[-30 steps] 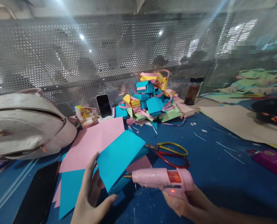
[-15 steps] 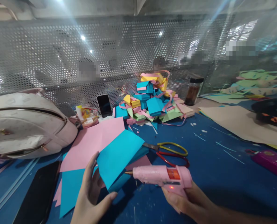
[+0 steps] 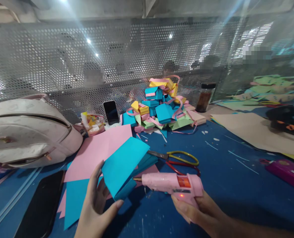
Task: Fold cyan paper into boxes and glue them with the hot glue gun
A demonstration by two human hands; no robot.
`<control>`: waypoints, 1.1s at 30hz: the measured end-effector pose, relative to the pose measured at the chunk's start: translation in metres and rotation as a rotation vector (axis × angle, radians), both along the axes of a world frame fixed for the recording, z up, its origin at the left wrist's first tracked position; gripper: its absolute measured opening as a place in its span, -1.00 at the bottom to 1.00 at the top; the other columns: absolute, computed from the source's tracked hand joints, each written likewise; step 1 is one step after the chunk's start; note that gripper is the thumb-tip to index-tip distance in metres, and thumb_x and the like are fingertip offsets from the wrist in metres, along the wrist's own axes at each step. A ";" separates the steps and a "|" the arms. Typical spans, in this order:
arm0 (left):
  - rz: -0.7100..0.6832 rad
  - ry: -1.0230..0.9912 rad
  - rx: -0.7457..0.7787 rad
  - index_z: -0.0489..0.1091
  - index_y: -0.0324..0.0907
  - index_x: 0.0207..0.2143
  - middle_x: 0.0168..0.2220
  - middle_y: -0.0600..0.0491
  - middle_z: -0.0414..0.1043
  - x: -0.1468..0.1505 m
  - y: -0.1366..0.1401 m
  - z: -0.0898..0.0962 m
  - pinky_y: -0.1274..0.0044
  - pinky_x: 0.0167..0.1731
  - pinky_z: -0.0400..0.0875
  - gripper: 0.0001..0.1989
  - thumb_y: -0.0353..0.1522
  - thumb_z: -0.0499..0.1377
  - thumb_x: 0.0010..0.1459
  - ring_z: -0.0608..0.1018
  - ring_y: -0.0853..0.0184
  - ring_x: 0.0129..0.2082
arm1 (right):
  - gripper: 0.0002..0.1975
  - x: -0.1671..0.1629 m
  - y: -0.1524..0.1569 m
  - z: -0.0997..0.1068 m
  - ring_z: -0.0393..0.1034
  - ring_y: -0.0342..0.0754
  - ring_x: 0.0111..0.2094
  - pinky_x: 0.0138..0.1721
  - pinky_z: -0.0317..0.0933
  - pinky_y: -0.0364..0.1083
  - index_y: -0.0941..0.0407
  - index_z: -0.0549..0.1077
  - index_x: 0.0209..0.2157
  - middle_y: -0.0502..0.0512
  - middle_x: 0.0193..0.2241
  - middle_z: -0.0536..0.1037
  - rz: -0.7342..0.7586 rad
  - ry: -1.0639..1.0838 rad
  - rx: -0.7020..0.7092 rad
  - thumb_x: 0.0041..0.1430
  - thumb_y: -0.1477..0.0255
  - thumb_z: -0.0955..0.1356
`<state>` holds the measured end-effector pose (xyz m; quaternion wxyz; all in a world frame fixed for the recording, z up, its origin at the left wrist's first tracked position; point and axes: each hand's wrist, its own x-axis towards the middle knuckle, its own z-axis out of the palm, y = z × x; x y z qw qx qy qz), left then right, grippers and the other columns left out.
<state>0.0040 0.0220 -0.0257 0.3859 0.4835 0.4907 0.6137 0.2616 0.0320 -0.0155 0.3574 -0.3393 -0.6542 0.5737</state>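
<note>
My left hand (image 3: pixel 97 201) grips a folded blue paper box (image 3: pixel 124 165) by its left side, thumb at the lower edge and fingers behind. The box is tilted, with a flap showing along its lower right. Wrapped around the handle of a pink glue gun (image 3: pixel 171 185) is my right hand (image 3: pixel 199 211). The gun's red light is lit, and its nozzle points left, right by the box's flap; whether it touches, I cannot tell. Under and behind the box lie pink paper sheets (image 3: pixel 99 148) and blue paper (image 3: pixel 75 201). Scissors (image 3: pixel 181 158) with yellow and red handles rest just beyond the gun.
Several small paper boxes (image 3: pixel 164 112) are piled at the back. A white backpack (image 3: pixel 30 132) and a black phone (image 3: pixel 40 205) lie left; another phone (image 3: pixel 111 112) stands upright. A jar (image 3: pixel 205 97), brown paper (image 3: pixel 256 132) and a magenta case (image 3: pixel 285 172) are right.
The blue box has tilted slightly in my left hand, its top edge shifting left and the lower flap showing more. The glue gun has risen slightly, its nozzle still at the flap.
</note>
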 end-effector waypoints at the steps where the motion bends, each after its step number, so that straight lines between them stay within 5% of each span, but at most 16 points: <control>1: -0.001 0.010 -0.005 0.15 0.10 0.21 0.31 0.00 0.10 -0.001 0.000 -0.001 0.40 -0.13 0.52 -0.14 -0.23 0.41 -0.15 0.48 0.03 0.04 | -0.62 0.000 0.000 0.001 0.06 -0.18 -0.59 -0.55 0.18 -0.18 0.11 0.42 -0.47 -0.06 -0.62 0.17 0.005 0.003 0.002 0.24 0.12 0.27; 12: -0.012 -0.019 -0.016 0.08 0.04 0.25 0.21 -0.10 0.25 0.003 -0.001 0.003 0.39 -0.17 0.54 -0.09 -0.22 0.41 -0.14 0.50 0.00 0.02 | -0.64 0.001 0.000 0.001 0.12 -0.16 -0.57 -0.48 0.26 -0.16 0.12 0.45 -0.41 -0.05 -0.62 0.20 -0.012 -0.004 0.020 0.23 0.13 0.28; 19: 0.022 0.051 -0.028 0.11 0.04 0.24 0.35 -0.02 -0.02 -0.002 -0.001 0.000 0.38 -0.08 0.50 -0.11 -0.21 0.41 -0.14 0.37 -0.03 0.16 | -0.79 0.006 -0.003 -0.013 0.23 -0.13 -0.51 -0.42 0.33 -0.13 0.10 0.47 -0.28 -0.02 -0.56 0.30 -0.076 -0.050 0.078 0.21 0.25 0.33; 23: 0.010 0.062 -0.024 0.10 0.08 0.24 0.36 0.00 -0.02 -0.003 -0.001 -0.002 0.41 -0.09 0.50 -0.10 -0.21 0.41 -0.15 0.38 -0.01 0.15 | -0.72 0.009 -0.005 -0.021 0.37 -0.04 -0.33 -0.26 0.39 -0.06 0.12 0.45 -0.12 0.12 -0.35 0.46 -0.145 -0.122 0.176 0.16 0.29 0.35; 33: 0.029 0.075 0.007 0.18 0.13 0.20 0.34 0.04 0.02 -0.003 0.000 -0.002 0.43 -0.04 0.46 -0.15 -0.22 0.42 -0.15 0.38 0.01 0.15 | -0.69 0.007 -0.009 -0.023 0.43 0.02 -0.27 -0.20 0.41 -0.04 0.13 0.47 -0.13 0.16 -0.27 0.52 -0.232 -0.188 0.159 0.13 0.27 0.35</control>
